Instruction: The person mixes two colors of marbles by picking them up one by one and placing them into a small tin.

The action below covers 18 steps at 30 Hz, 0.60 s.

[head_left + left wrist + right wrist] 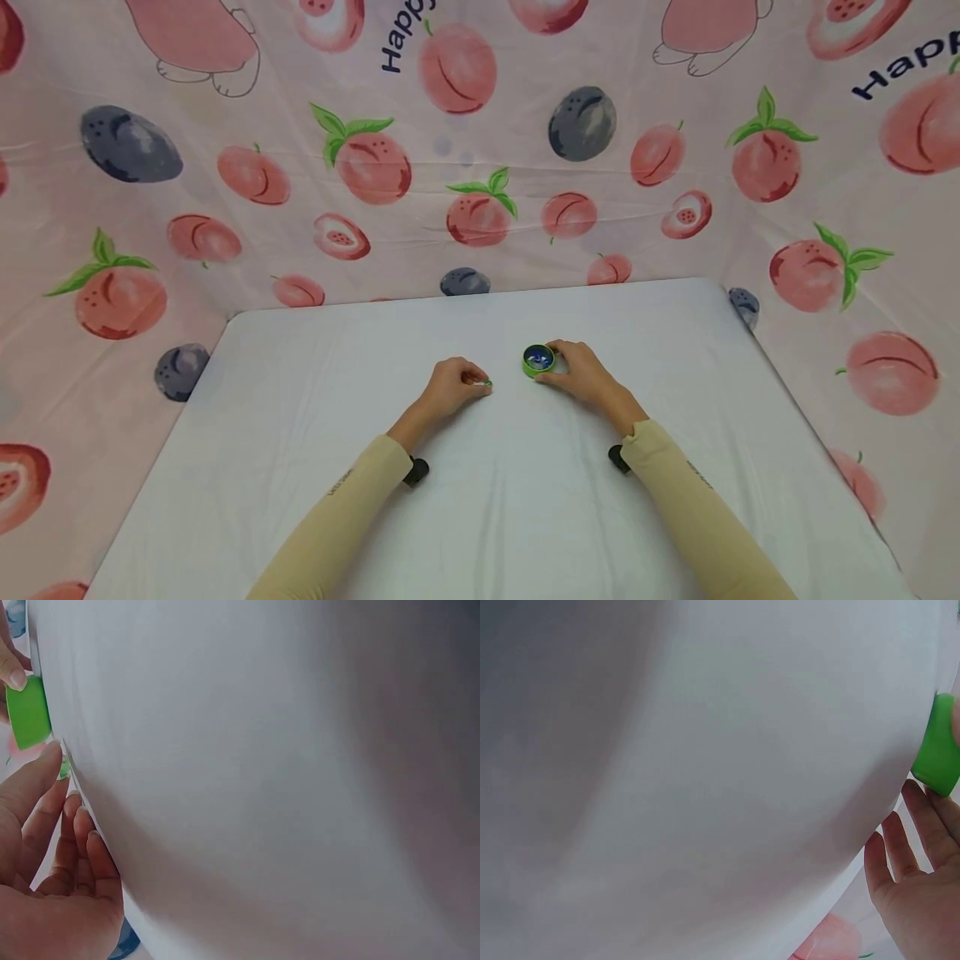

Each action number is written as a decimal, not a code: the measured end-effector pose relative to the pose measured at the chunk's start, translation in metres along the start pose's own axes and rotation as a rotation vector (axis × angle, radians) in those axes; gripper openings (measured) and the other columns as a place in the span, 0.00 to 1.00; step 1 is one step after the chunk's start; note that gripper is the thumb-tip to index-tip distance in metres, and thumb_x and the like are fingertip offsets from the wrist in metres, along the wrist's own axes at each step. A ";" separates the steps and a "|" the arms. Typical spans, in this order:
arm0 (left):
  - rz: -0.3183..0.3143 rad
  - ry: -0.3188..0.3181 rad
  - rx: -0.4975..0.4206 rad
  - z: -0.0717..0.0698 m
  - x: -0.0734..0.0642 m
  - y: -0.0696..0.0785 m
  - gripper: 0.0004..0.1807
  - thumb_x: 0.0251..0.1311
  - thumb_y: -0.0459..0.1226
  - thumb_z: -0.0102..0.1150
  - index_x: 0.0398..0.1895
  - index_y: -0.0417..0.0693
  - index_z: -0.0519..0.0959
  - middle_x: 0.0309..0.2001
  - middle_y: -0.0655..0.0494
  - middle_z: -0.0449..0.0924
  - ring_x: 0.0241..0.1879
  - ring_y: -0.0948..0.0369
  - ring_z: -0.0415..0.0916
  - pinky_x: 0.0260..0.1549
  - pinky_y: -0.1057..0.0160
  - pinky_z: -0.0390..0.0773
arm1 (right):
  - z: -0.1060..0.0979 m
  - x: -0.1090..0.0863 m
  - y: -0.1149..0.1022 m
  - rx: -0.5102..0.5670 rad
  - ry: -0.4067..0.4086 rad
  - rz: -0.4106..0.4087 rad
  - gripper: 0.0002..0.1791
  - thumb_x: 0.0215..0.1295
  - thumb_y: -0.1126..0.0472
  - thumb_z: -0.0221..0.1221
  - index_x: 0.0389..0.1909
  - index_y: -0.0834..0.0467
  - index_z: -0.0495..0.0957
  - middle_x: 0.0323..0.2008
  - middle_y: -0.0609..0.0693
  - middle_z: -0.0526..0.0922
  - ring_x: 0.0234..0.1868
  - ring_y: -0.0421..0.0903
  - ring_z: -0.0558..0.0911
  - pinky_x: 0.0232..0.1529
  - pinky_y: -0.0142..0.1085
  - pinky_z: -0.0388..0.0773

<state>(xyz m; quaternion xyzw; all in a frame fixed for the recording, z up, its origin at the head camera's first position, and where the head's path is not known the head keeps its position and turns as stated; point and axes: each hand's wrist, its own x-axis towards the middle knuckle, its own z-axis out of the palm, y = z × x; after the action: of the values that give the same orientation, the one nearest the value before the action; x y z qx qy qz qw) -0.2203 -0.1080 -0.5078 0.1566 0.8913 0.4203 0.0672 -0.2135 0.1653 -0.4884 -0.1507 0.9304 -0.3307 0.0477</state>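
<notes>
My right hand (583, 372) grips a round, green-walled container (527, 367) from its right side, thumb at the near edge and fingers at the far edge. Inside the container, something dark blue and shiny shows. In the right wrist view the green wall (934, 754) is partly cut off by the frame edge. To the left, my left hand (450, 387) pinches a tiny clear-green piece (64, 767) between thumb and index finger, low over the white cloth. Its exact kind I cannot tell. A short gap separates this piece from the container.
A white cloth (360, 350) covers the table, lightly creased. Behind and at both sides hangs a pink fabric (525, 250) printed with fruit. A dark wrist camera (416, 472) sits under the left sleeve cuff, another dark camera (618, 458) at the right one.
</notes>
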 end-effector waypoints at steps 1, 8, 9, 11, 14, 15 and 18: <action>-0.001 0.004 0.000 0.001 0.000 0.000 0.07 0.61 0.33 0.76 0.39 0.39 0.90 0.36 0.51 0.83 0.34 0.61 0.74 0.38 0.65 0.74 | 0.000 0.000 0.000 0.000 0.000 0.002 0.34 0.70 0.55 0.71 0.69 0.70 0.73 0.64 0.65 0.80 0.66 0.63 0.76 0.71 0.57 0.70; -0.011 0.017 -0.019 0.000 -0.001 0.003 0.06 0.63 0.33 0.74 0.39 0.39 0.90 0.36 0.51 0.83 0.34 0.61 0.74 0.38 0.65 0.74 | 0.000 0.001 0.000 -0.003 0.000 0.008 0.34 0.70 0.55 0.71 0.69 0.70 0.73 0.64 0.65 0.80 0.67 0.63 0.75 0.71 0.57 0.69; -0.011 0.019 -0.020 0.000 0.000 0.003 0.06 0.63 0.33 0.74 0.39 0.39 0.90 0.36 0.51 0.83 0.35 0.61 0.74 0.38 0.65 0.74 | 0.000 0.001 0.000 -0.003 0.000 0.008 0.34 0.69 0.55 0.71 0.69 0.70 0.73 0.64 0.65 0.80 0.67 0.63 0.75 0.71 0.57 0.69; -0.006 0.025 -0.023 -0.001 0.000 0.005 0.06 0.63 0.33 0.74 0.40 0.38 0.89 0.36 0.51 0.84 0.35 0.61 0.74 0.37 0.65 0.74 | 0.000 0.001 0.000 -0.001 0.000 0.009 0.34 0.69 0.55 0.71 0.69 0.70 0.73 0.64 0.65 0.80 0.66 0.63 0.76 0.71 0.57 0.69; -0.004 0.031 -0.029 -0.002 0.002 0.008 0.06 0.63 0.33 0.74 0.40 0.38 0.89 0.36 0.51 0.84 0.35 0.61 0.74 0.38 0.65 0.74 | 0.001 0.001 0.000 0.003 0.000 0.005 0.34 0.69 0.55 0.71 0.69 0.70 0.73 0.64 0.65 0.80 0.67 0.63 0.76 0.71 0.57 0.69; -0.003 0.033 -0.030 -0.003 0.002 0.009 0.06 0.63 0.33 0.74 0.41 0.38 0.89 0.36 0.50 0.84 0.35 0.60 0.75 0.38 0.65 0.74 | 0.001 0.001 0.000 0.004 0.000 0.001 0.34 0.69 0.55 0.71 0.68 0.70 0.73 0.64 0.65 0.80 0.67 0.63 0.76 0.71 0.57 0.69; -0.012 0.032 -0.033 -0.003 0.005 0.013 0.06 0.64 0.32 0.73 0.41 0.38 0.89 0.37 0.50 0.84 0.36 0.60 0.75 0.38 0.65 0.74 | 0.000 0.001 0.000 0.009 0.000 -0.006 0.34 0.69 0.55 0.71 0.68 0.70 0.74 0.63 0.65 0.81 0.66 0.63 0.76 0.70 0.57 0.70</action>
<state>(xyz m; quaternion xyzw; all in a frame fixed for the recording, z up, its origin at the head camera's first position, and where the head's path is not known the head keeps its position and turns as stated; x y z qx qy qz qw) -0.2229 -0.1010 -0.4954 0.1433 0.8860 0.4371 0.0578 -0.2143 0.1649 -0.4886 -0.1530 0.9285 -0.3351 0.0473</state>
